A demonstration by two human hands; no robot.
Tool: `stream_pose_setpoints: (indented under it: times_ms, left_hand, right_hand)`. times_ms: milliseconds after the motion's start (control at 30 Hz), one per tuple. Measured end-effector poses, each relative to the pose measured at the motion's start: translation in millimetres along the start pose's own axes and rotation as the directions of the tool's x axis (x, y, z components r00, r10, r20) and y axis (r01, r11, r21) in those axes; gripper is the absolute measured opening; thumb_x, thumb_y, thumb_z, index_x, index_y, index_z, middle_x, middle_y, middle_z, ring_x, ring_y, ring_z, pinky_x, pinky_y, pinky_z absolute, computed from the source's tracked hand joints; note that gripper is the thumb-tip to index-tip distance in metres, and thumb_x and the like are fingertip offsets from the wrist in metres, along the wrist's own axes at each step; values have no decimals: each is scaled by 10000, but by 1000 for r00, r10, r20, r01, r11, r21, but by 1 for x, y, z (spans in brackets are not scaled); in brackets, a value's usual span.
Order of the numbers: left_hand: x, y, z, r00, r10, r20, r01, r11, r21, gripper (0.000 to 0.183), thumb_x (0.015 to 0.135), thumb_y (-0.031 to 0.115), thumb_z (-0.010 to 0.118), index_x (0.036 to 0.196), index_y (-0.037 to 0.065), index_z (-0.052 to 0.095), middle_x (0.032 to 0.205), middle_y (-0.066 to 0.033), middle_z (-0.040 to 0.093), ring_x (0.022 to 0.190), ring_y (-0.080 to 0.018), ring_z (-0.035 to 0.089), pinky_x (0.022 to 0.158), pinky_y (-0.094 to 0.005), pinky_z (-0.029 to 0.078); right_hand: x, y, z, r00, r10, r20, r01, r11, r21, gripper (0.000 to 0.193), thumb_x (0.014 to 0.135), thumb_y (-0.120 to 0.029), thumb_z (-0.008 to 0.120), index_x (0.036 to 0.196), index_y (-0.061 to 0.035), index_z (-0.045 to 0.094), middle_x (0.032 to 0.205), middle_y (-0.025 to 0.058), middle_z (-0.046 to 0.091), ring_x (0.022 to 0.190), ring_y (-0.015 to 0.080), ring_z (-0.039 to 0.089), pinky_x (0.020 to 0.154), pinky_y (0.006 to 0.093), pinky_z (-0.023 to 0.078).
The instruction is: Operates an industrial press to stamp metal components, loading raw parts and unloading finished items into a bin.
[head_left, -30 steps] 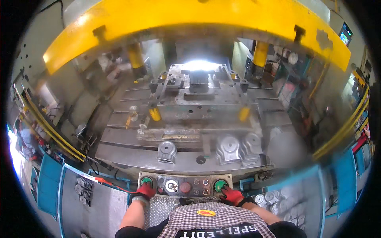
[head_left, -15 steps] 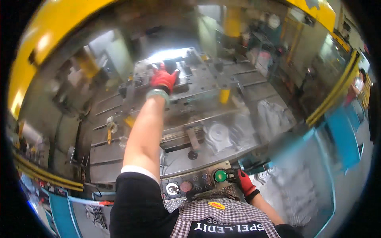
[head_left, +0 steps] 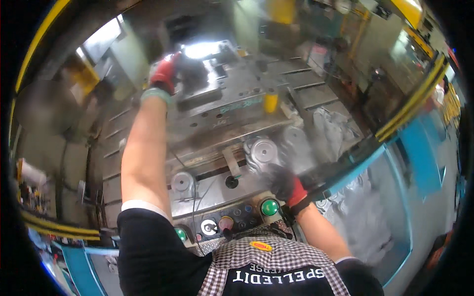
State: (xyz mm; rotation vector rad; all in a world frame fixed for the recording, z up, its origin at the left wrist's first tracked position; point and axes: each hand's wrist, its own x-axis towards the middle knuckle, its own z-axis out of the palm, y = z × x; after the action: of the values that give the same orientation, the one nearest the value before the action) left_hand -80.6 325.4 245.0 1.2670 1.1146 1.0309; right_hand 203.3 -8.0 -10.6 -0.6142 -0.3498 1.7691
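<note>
Hovering near round-topped metal parts (head_left: 256, 151) is the red-gloved right hand (head_left: 286, 186).

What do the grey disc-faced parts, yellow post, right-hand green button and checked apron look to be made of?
Grey parts: bare metal, steel or aluminium unclear; silvery satin sheen.
Yellow post: probably painted metal, given its even, opaque colour; plastic possible.
Green button: likely smooth plastic; glossy highlight.
Apron: matte cloth, probably woven; it drapes softly, fibre unclear.
</note>
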Motion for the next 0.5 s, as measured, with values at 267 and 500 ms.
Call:
stream_pose_setpoints:
  times_ms: [267,500]
  left_hand:
    - [-250,-65,-82,990,87,108,-66,980,-185,320,836,193,569,1124,54,562,981,-38,604,822,-128,558,735,-275,466]
    - [-316,-200,-56,975,58,-213,51,880,473,590,768,284,651,1272,55,445,1150,-156,538,989,-261,561,877,-344,437]
  right_hand:
    - [16,-14,35,980,-115,-165,107,993,-52,515,880,-548,414,1145,-119,518,847,-8,571,684,154,516,642,302,457]
    - [21,-11,44,971,-188,-146,181,982,-60,452,876,-462,471,1209,-157,497,988,-3,575,686,164,541,620,299,478]
